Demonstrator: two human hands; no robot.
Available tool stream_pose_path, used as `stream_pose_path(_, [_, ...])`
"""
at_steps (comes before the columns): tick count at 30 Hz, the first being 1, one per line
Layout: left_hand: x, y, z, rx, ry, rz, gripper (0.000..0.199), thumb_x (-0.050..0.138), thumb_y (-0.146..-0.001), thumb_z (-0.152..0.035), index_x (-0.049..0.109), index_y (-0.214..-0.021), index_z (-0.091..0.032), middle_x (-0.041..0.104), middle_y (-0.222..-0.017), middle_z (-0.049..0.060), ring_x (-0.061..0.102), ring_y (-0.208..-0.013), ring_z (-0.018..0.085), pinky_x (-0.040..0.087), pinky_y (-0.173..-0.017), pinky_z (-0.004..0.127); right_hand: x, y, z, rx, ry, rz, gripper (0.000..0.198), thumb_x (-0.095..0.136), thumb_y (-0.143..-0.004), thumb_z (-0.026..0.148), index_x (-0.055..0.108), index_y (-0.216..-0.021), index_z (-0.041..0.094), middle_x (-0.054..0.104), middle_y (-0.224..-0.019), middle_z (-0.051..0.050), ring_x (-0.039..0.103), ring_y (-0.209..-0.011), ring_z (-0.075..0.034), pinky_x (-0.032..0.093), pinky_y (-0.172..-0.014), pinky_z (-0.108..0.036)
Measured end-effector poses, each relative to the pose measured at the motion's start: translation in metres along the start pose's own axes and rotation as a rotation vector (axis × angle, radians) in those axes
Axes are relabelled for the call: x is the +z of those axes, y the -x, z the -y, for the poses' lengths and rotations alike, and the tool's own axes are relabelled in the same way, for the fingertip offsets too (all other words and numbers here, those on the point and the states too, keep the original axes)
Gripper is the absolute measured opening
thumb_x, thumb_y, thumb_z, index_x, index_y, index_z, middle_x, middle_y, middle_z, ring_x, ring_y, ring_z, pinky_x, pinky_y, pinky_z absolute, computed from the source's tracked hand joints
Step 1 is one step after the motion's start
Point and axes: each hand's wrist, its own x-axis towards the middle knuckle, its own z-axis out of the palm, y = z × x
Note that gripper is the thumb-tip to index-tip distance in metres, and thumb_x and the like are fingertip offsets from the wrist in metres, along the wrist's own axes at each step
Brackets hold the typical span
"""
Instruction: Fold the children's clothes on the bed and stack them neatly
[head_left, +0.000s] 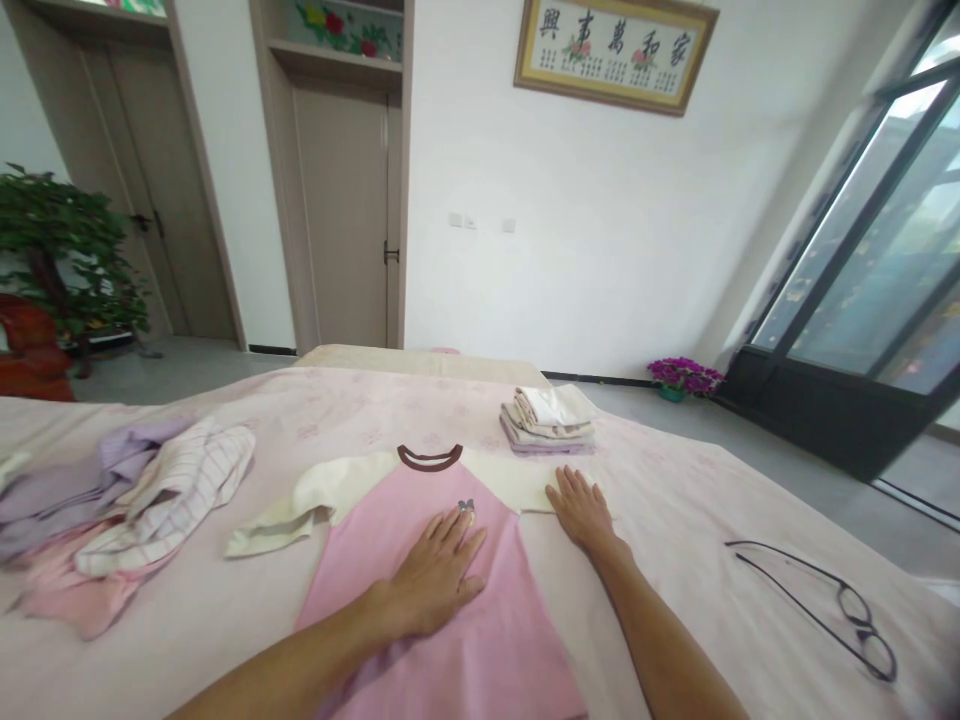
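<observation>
A pink shirt [420,530] with cream sleeves and a dark brown neckband lies spread out, front up, before me. My left hand [439,573] rests flat on its chest, just below a small grey figure printed there. At the cuff of the cream sleeve on the right, my right hand [581,507] presses down with fingers stretched out. The other cream sleeve [300,505] lies bent and a little rumpled on the left. Neither hand grips anything.
A pale pink bedspread [667,600] lies under everything. Folded clothes [551,418] are stacked beyond my right hand. Loose clothes [142,500] lie heaped at left. Eyeglasses [840,600] rest at right. Behind stand a door [341,210] and purple flowers [684,376].
</observation>
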Motion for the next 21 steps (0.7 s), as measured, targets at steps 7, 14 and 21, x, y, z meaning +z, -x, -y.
stream_pose_path(7, [-0.009, 0.059, -0.004, 0.159, 0.01, 0.051, 0.067, 0.042, -0.097, -0.051, 0.024, -0.156, -0.026, 0.009, -0.163, 0.012, 0.008, -0.15, 0.031, 0.013, -0.122, 0.052, -0.016, -0.007, 0.006, 0.046, -0.05, 0.157, 0.061, 0.028, -0.1, 0.044, 0.028, -0.154, 0.015, 0.021, -0.161, -0.013, 0.017, -0.149, -0.028, 0.016, -0.117, -0.054])
stream_pose_path(14, [-0.028, 0.107, -0.002, 0.252, 0.036, 0.11, 0.073, 0.053, -0.092, -0.05, 0.023, -0.156, -0.028, 0.009, -0.163, 0.01, 0.012, -0.15, 0.032, 0.015, -0.122, 0.051, -0.06, 0.004, 0.085, -0.036, -0.056, 0.066, 0.059, 0.035, -0.098, 0.038, 0.035, -0.15, 0.011, 0.031, -0.157, -0.017, 0.02, -0.147, -0.031, 0.013, -0.116, -0.054])
stream_pose_path(21, [-0.03, 0.118, 0.023, 0.134, 0.339, -0.221, 0.037, 0.041, -0.1, -0.04, 0.063, -0.126, -0.024, 0.064, -0.131, 0.005, 0.057, -0.124, 0.017, 0.04, -0.11, 0.029, -0.07, 0.068, 0.203, -0.422, -0.229, 0.025, 0.061, 0.032, -0.1, 0.048, 0.033, -0.152, 0.017, 0.029, -0.159, -0.012, 0.019, -0.148, -0.03, 0.015, -0.117, -0.052])
